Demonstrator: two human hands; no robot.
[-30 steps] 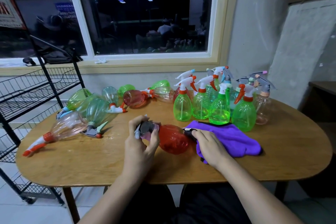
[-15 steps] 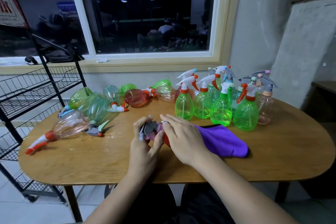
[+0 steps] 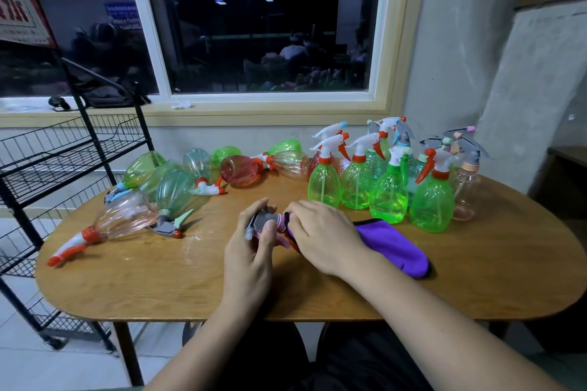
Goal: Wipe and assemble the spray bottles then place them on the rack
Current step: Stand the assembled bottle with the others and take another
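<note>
A red spray bottle [image 3: 293,243] lies on its side at the middle of the wooden table [image 3: 190,289]. My left hand [image 3: 251,251] grips its grey and pink trigger head [image 3: 265,220]. My right hand [image 3: 320,236] holds the purple cloth [image 3: 394,247] over the bottle's body, hiding almost all of it. Several green spray bottles [image 3: 389,194] stand upright at the back right. Several more bottles [image 3: 173,187] lie on their sides at the back left. The black wire rack [image 3: 47,165] stands left of the table.
A window and its sill run behind the table. A grey wall and a leaning board are at the right, with a dark side table [image 3: 568,174] beyond. My lap is under the near table edge.
My right hand slid left with the purple cloth from the bottle's base over its body, up to the neck. The red body, visible before, is now covered.
</note>
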